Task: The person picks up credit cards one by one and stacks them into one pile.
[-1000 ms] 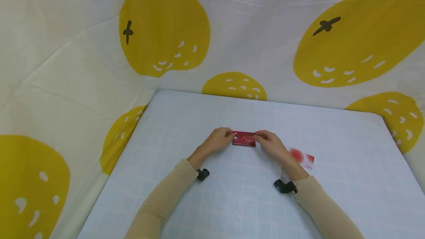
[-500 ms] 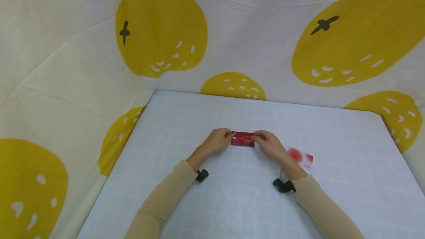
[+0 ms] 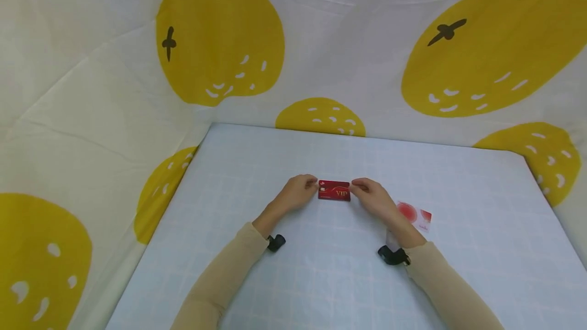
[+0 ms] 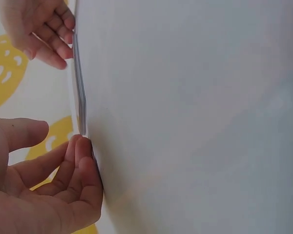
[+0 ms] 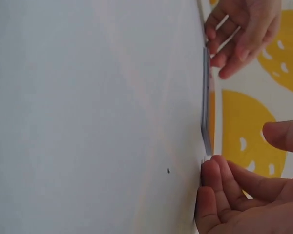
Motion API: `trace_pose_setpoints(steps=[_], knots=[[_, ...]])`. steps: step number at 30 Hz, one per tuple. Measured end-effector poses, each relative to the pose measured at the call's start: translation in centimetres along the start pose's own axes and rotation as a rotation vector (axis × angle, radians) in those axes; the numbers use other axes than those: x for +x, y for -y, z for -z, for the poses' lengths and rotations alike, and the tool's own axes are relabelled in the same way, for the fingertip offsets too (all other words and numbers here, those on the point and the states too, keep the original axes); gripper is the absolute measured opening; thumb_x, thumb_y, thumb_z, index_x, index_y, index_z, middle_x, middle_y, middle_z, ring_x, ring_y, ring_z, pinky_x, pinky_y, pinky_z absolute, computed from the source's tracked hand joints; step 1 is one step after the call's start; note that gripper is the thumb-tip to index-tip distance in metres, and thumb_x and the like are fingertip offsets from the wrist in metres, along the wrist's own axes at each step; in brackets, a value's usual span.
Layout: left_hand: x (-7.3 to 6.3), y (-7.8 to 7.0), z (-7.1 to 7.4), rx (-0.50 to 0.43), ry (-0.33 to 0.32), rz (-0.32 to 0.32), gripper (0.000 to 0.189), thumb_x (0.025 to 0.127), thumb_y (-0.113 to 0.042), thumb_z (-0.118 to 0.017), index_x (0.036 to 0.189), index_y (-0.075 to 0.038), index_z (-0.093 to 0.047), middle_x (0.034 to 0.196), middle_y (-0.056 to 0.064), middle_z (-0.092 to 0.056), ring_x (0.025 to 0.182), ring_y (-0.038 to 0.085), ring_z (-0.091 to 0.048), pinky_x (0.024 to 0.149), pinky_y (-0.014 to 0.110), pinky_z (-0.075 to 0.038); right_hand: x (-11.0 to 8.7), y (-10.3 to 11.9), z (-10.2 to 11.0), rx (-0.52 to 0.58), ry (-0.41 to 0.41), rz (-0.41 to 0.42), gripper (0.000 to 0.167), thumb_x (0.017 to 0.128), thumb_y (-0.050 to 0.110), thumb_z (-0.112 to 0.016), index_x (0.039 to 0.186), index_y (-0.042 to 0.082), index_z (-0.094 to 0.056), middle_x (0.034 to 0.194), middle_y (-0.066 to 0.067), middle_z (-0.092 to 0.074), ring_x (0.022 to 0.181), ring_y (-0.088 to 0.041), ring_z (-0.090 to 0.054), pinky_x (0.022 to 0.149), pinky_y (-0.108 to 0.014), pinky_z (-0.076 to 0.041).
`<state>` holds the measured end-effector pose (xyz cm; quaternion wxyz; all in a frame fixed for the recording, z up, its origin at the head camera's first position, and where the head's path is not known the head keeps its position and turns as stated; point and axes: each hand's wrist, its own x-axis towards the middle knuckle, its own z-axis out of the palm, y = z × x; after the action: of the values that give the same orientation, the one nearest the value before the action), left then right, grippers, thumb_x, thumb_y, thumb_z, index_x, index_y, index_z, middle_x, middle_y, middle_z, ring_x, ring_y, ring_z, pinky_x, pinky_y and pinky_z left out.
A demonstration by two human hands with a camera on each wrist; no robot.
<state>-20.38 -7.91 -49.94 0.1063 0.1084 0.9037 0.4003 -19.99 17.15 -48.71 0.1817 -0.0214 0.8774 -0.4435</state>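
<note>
A red card marked VIP [image 3: 334, 190] lies flat on the table, on top of a thin stack. Edge-on in the left wrist view, the card stack [image 4: 80, 92] shows thin layers. My left hand [image 3: 298, 191] is at its left short edge, fingertips close by and the thumb [image 4: 31, 132] lifted away from the fingers. On the opposite side, my right hand [image 3: 373, 197] rests with its fingertips just beside the right short edge. Its thumb [image 5: 283, 136] also stands apart from the fingers. Neither hand grips the cards.
A white card with red circles [image 3: 407, 212] lies right of the right forearm, which partly covers it. Part of a pale translucent piece [image 3: 391, 241] shows by the right wrist. A pale checked cloth covers the table [image 3: 330, 279]; behind stands a white curtain [image 3: 348, 55] with yellow fruit prints.
Both hands have let go of the red card; the left fingers have drawn slightly left, off its edge. The card stays in place between them. The head view has shifted slightly.
</note>
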Motion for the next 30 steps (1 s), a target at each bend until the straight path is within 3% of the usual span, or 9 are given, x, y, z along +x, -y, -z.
trace_pose_setpoints(steps=[7,16,25,30], knots=[[-1.2,-0.5,0.4,-0.040,-0.052,-0.035,0.034,0.103,-0.023,-0.055,0.131,-0.003,-0.063,0.120,0.009,-0.066,0.108,0.021,-0.063,0.091,0.037,-0.052,-1.3,-0.1,0.7,0.023,-0.018,0.034,0.052,0.102,0.042,-0.055,0.142,0.008,-0.052,0.134,-0.015,-0.058,0.123,-0.033,-0.052,0.103,-0.052,-0.043],[-2.9,-2.1,0.1,-0.119,-0.088,-0.056,0.033,0.101,-0.020,-0.060,0.130,-0.005,-0.063,0.117,0.006,-0.065,0.105,0.019,-0.063,0.087,0.033,-0.053,-3.4,-0.4,1.6,-0.001,-0.101,0.158,0.051,0.102,0.038,-0.057,0.140,0.004,-0.053,0.125,-0.016,-0.062,0.118,-0.034,-0.055,0.097,-0.052,-0.046],[-3.5,-4.5,-2.1,-0.179,-0.045,-0.063,0.034,0.101,-0.023,-0.062,0.131,-0.007,-0.064,0.121,0.002,-0.064,0.105,0.014,-0.062,0.085,0.028,-0.053,-5.8,-1.4,2.9,-0.038,-0.136,0.155,0.055,0.103,0.042,-0.054,0.143,0.005,-0.050,0.128,-0.016,-0.060,0.117,-0.036,-0.055,0.095,-0.055,-0.047],[-3.0,-5.7,-3.8,-0.211,-0.016,-0.082,0.033,0.100,-0.022,-0.063,0.129,-0.007,-0.065,0.117,-0.003,-0.066,0.102,0.009,-0.062,0.084,0.024,-0.052,-7.3,-2.5,4.2,-0.036,-0.159,0.177,0.053,0.104,0.038,-0.053,0.143,0.002,-0.049,0.128,-0.017,-0.060,0.115,-0.035,-0.057,0.093,-0.044,-0.049]])
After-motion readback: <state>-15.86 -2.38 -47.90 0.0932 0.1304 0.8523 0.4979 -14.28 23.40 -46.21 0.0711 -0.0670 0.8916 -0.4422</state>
